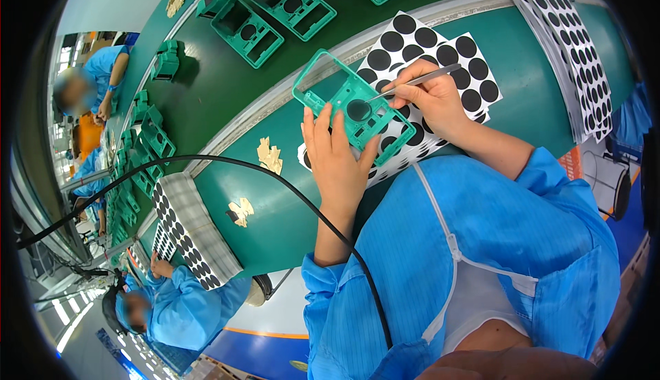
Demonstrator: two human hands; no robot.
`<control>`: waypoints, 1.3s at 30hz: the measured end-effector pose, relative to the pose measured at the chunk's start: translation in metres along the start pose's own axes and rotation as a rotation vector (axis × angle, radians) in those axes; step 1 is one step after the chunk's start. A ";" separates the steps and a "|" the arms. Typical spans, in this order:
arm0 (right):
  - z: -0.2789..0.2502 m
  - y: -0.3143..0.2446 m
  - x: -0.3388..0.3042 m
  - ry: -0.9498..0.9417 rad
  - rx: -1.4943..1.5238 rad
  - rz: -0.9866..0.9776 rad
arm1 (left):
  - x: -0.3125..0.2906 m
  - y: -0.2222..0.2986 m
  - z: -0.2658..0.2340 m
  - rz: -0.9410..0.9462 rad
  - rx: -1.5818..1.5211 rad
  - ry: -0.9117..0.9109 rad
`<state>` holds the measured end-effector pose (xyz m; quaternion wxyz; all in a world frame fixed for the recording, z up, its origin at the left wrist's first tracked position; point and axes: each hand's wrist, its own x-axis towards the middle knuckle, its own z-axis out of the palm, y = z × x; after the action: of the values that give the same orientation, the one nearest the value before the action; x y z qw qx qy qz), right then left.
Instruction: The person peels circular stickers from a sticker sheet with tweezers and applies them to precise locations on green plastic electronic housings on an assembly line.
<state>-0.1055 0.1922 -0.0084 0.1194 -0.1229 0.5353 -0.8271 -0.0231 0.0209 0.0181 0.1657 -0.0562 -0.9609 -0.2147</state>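
My left hand [338,170] grips the lower left side of a green plastic housing [349,94], tilted above sheets of black round stickers [485,76]. The housing has a large rectangular opening at its far end and several smaller cut-outs. A black disc [359,110] fills the round spot in its middle. Pinched in my right hand [434,102] is a pair of metal tweezers [440,72]. Their tip reaches the housing beside the disc; whether it touches cannot be made out.
Beyond a metal rail, more green housings [292,5] lie on a green belt [227,98]. Sticker sheets [570,43] are stacked at the right. Scraps of backing paper [269,156] dot the table. A black cable [275,171] arches across. Co-workers [185,304] sit at the left.
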 end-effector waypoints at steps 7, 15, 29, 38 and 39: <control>0.002 -0.003 0.002 -0.003 -0.050 0.047 | 0.002 0.002 0.001 -0.006 0.011 0.015; 0.001 -0.001 0.004 -0.015 -0.068 0.041 | 0.002 -0.001 0.004 -0.026 -0.044 0.012; 0.001 -0.001 0.004 -0.034 -0.109 0.008 | 0.001 -0.002 0.006 -0.009 -0.038 0.032; 0.000 -0.003 0.003 -0.062 -0.154 0.037 | 0.001 -0.002 0.007 -0.012 -0.038 0.045; 0.000 -0.003 0.003 -0.053 -0.130 0.031 | 0.001 -0.001 0.006 -0.013 -0.038 0.044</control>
<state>-0.1084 0.1927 -0.0053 0.1380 -0.1438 0.5864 -0.7851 -0.0262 0.0226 0.0128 0.1845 -0.0486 -0.9530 -0.2352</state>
